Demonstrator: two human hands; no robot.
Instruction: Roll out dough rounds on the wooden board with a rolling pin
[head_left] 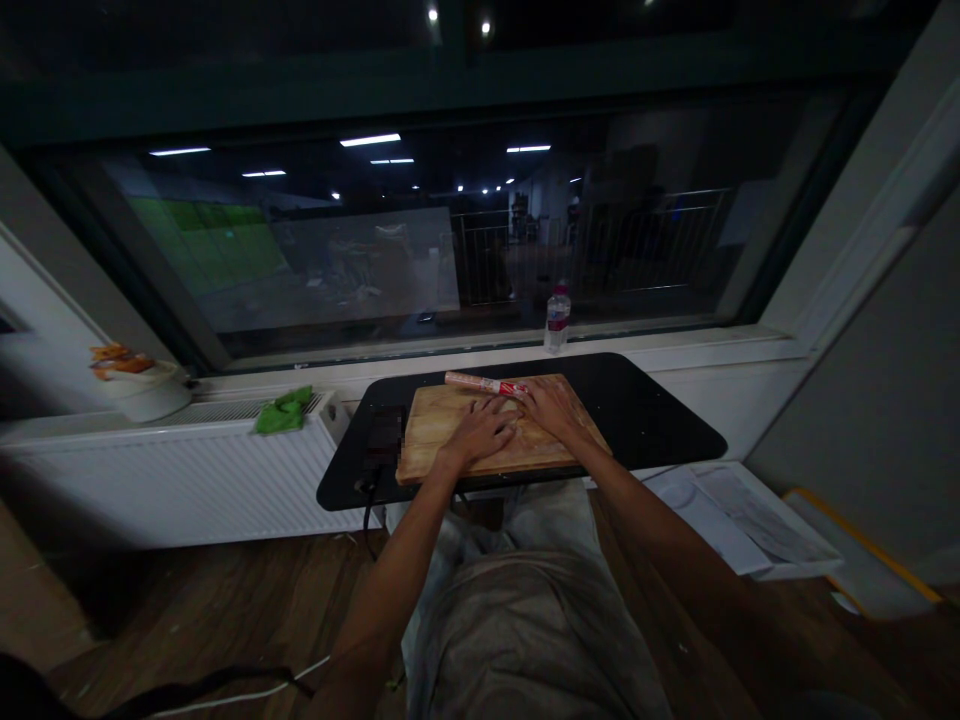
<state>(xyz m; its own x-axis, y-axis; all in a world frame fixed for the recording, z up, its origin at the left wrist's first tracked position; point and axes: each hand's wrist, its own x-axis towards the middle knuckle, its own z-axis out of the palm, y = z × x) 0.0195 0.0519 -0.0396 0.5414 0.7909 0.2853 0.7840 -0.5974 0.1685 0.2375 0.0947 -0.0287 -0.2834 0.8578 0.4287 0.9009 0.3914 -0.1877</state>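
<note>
A wooden cutting board (431,430) lies on a small black table. My left hand (482,430) rests on its middle, palm down with the fingers apart. Just to the right, my right hand (549,408) is stretched out over the board, its fingertips beside the red end of a slim stick-shaped thing in a red-and-white wrapper (472,382). This stick lies along the board's far edge. Between the two hands shows a small pale lump (513,406), like dough, partly hidden by the fingers. Whitish smears mark the board's right side.
The black table (652,420) stands against the windowsill. A dark device (384,435) with a cable lies left of the board. A water bottle (556,320) stands on the sill. Left are a radiator (225,490), a green cloth (285,410) and a white tub (142,392); right, a white box (750,520).
</note>
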